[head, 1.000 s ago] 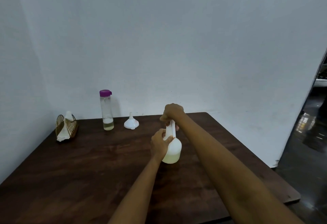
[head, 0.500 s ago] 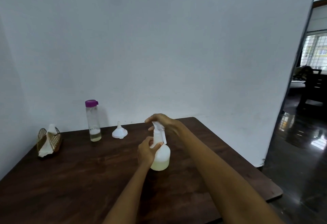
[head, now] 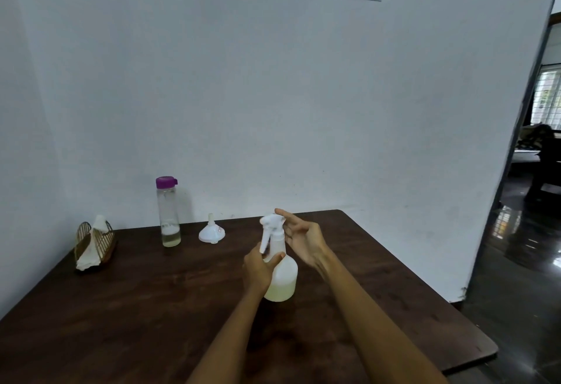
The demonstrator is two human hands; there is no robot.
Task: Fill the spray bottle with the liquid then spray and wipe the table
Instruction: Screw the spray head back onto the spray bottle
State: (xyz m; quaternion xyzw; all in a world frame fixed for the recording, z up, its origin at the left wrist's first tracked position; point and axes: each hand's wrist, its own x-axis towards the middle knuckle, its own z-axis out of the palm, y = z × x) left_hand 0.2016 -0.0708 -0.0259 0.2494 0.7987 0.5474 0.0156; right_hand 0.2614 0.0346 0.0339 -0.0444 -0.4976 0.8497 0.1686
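2 bare forearms, apparently no sleeves visible.

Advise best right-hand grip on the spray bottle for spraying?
Take the narrow neck under the spray head, coming from the right. The spray bottle stands upright, left hand covers its left shoulder, and the open right hand is beside the neck.

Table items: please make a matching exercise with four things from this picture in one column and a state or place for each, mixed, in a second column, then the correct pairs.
Things
1. spray bottle
2. clear bottle
3. funnel
4. wire holder

States or places
A. upside down, spout pointing up
B. purple cap on, a little liquid at the bottom
C. at the left of the table, holding white tissues
D. gripped at the neck by the left hand

Pairs: 1-D, 2-B, 3-A, 4-C
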